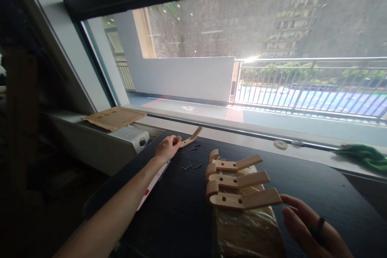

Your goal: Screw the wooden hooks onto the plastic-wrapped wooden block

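Observation:
My left hand (167, 147) reaches to the far left of the dark table, its fingers closed around one end of a wooden coat hook (193, 136). Three similar wooden hooks lie side by side near the middle: a far one (229, 164), a middle one (242, 180) and a near one (250, 200). Each has a curled end and two dark holes. My right hand (314, 225), with a dark ring, is at the near hook's right tip; its forefinger seems to touch it, thumb apart. Under the hooks is a plastic-wrapped wooden piece (246, 229).
Several dark screws (193, 166) lie between the left hand and the hooks. A white and red flat item (151, 191) is partly under my left forearm. Along the window side are a cardboard envelope (116, 117), a tape roll (280, 144) and a green cloth (363, 156).

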Demonstrator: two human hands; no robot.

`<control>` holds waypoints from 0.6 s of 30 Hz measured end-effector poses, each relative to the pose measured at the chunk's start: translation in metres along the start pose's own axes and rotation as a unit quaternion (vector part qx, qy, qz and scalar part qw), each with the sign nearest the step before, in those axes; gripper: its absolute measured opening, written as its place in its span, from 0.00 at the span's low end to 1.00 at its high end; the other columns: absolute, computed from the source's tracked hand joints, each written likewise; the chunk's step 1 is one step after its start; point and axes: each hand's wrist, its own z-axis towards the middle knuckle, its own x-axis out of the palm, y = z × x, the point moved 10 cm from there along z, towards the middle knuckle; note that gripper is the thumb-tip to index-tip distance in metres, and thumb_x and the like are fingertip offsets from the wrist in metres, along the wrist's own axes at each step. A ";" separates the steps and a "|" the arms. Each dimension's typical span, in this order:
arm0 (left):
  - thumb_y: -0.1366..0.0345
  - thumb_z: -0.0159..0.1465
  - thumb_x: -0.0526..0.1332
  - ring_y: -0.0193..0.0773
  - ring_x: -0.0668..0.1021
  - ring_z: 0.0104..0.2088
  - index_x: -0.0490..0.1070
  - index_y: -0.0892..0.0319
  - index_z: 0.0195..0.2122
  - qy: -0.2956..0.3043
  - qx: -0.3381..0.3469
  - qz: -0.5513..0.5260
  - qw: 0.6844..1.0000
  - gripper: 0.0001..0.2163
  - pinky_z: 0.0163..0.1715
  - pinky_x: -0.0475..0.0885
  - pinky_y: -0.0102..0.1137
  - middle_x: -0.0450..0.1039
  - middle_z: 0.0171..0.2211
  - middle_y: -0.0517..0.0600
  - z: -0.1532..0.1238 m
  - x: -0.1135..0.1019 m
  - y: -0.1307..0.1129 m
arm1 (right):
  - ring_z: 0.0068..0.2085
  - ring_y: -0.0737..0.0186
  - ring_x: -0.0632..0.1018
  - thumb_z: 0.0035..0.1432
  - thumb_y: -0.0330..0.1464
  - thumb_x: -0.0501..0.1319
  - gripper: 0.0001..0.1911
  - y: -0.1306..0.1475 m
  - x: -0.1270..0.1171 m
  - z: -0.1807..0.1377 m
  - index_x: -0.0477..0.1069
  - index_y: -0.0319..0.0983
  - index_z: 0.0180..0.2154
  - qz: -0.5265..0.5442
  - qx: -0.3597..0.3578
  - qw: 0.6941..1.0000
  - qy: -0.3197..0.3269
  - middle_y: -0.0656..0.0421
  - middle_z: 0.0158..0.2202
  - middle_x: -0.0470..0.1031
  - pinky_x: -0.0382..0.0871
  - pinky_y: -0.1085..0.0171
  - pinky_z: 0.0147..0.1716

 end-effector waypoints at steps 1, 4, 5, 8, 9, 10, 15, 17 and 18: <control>0.58 0.56 0.58 0.44 0.74 0.36 0.69 0.64 0.41 -0.009 0.004 -0.002 1.000 0.16 0.32 0.67 0.31 0.71 0.37 0.56 -0.005 -0.008 -0.006 | 0.38 0.56 0.78 0.48 0.43 0.61 0.21 -0.002 -0.001 0.000 0.73 0.39 0.42 -0.010 0.002 1.000 -0.004 0.57 0.32 0.78 0.72 0.70 0.32; 0.57 0.61 0.53 0.39 0.74 0.38 0.66 0.63 0.45 -0.022 0.034 -0.035 0.999 0.17 0.36 0.68 0.29 0.69 0.43 0.55 -0.035 -0.036 -0.036 | 0.40 0.56 0.76 0.51 0.43 0.59 0.21 0.002 0.001 0.000 0.72 0.38 0.43 -0.002 0.007 1.000 -0.030 0.57 0.32 0.77 0.72 0.69 0.34; 0.58 0.62 0.51 0.38 0.74 0.37 0.68 0.62 0.43 0.013 0.067 -0.101 0.993 0.15 0.37 0.69 0.28 0.70 0.42 0.53 -0.050 -0.039 -0.053 | 0.40 0.56 0.76 0.52 0.43 0.58 0.21 0.005 0.002 0.000 0.72 0.38 0.43 0.015 0.008 0.999 -0.038 0.57 0.32 0.77 0.72 0.68 0.35; 0.58 0.62 0.53 0.36 0.74 0.37 0.70 0.58 0.41 0.155 0.109 -0.225 0.956 0.12 0.37 0.69 0.27 0.72 0.37 0.48 -0.104 -0.033 -0.096 | 0.39 0.56 0.76 0.54 0.43 0.56 0.19 0.015 0.016 0.004 0.72 0.38 0.42 0.077 0.007 0.997 -0.013 0.56 0.35 0.77 0.72 0.66 0.37; 0.58 0.61 0.54 0.36 0.74 0.36 0.70 0.57 0.42 0.186 0.108 -0.243 0.946 0.12 0.37 0.70 0.27 0.72 0.36 0.47 -0.119 -0.031 -0.105 | 0.39 0.56 0.76 0.54 0.43 0.56 0.19 0.018 0.021 0.006 0.72 0.38 0.42 0.090 0.006 0.996 0.006 0.56 0.36 0.77 0.72 0.65 0.37; 0.58 0.60 0.57 0.36 0.74 0.35 0.69 0.57 0.43 0.210 0.104 -0.255 0.938 0.13 0.36 0.70 0.27 0.72 0.34 0.47 -0.132 -0.027 -0.112 | 0.39 0.56 0.76 0.55 0.43 0.55 0.19 0.021 0.026 0.007 0.72 0.38 0.41 0.098 0.006 0.995 0.020 0.55 0.37 0.77 0.72 0.65 0.36; 0.65 0.59 0.58 0.36 0.74 0.35 0.70 0.57 0.45 0.278 0.090 -0.290 0.911 0.13 0.37 0.70 0.27 0.72 0.35 0.46 -0.151 -0.006 -0.126 | 0.37 0.57 0.77 0.54 0.44 0.55 0.19 0.027 0.026 0.011 0.72 0.37 0.39 0.112 0.026 0.993 -0.006 0.55 0.34 0.78 0.72 0.68 0.32; 0.66 0.59 0.56 0.36 0.73 0.35 0.71 0.58 0.41 0.275 0.098 -0.294 0.910 0.10 0.37 0.69 0.27 0.72 0.34 0.47 -0.149 -0.004 -0.128 | 0.34 0.58 0.77 0.53 0.44 0.56 0.19 0.028 0.027 0.012 0.71 0.37 0.38 0.113 0.035 0.993 -0.013 0.56 0.31 0.77 0.71 0.69 0.30; 0.67 0.60 0.56 0.36 0.73 0.35 0.71 0.58 0.40 0.273 0.101 -0.294 0.910 0.09 0.37 0.69 0.26 0.72 0.34 0.47 -0.149 -0.004 -0.128 | 0.32 0.59 0.77 0.53 0.44 0.56 0.19 0.027 0.027 0.011 0.71 0.37 0.37 0.109 0.041 0.993 -0.014 0.57 0.30 0.77 0.71 0.69 0.28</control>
